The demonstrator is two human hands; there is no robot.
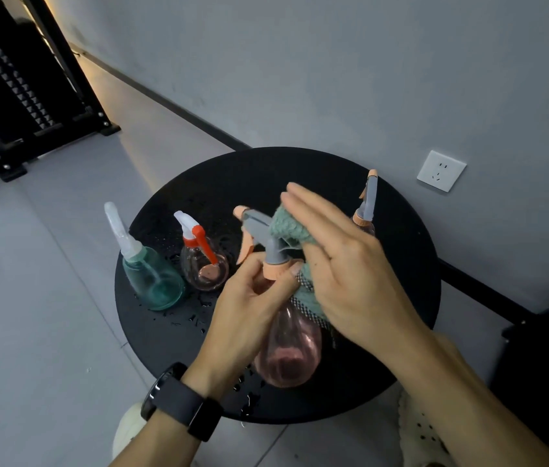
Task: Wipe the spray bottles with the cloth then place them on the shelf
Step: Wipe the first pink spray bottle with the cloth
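While your left hand curls its fingers round the neck of the clear pink spray bottle above the round black desk, your right hand, fingers straight, presses the fuzzy green cloth against its grey sprayer.

Two spray bottles are seen standing on the counter, left of a third bottle held above it; a fourth stands behind.

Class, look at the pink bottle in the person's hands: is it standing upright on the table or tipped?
Tipped. The pink bottle leans with its base toward the camera, held at the neck by the left hand, off the table.
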